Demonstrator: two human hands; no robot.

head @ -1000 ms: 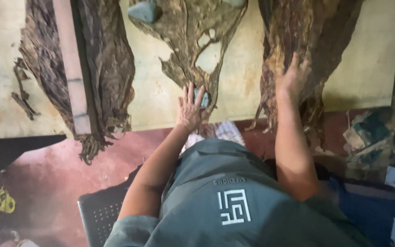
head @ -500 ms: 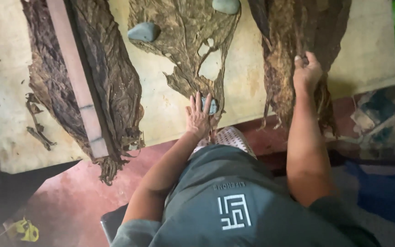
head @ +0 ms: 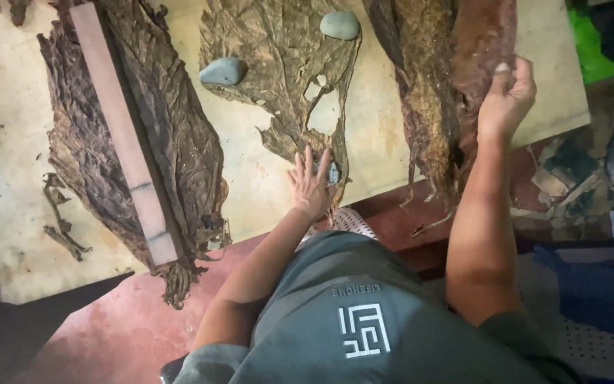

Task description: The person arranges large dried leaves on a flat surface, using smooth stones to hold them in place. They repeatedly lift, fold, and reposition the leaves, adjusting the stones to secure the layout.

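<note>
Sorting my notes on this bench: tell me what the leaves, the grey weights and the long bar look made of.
The leaf under the left hand looks like dried plant matter, likely cured tobacco: dull brown, veined, crinkled, torn with holes. The grey weights look like smooth river stones: rounded and matte. The long bar could be wood or stone; pale pinkish, flat, square-edged.

You have no packages, signs or screens in front of you. The only printed marking in view is on your own grey shirt (head: 364,320): a white square emblem (head: 364,329) made of nested angular lines, sitting on the chest, with a short line of small pale lettering just above it as seen from your head camera. Nothing on the worktop (head: 8,192) carries a label, tag or wrapper that can be made out.
</note>
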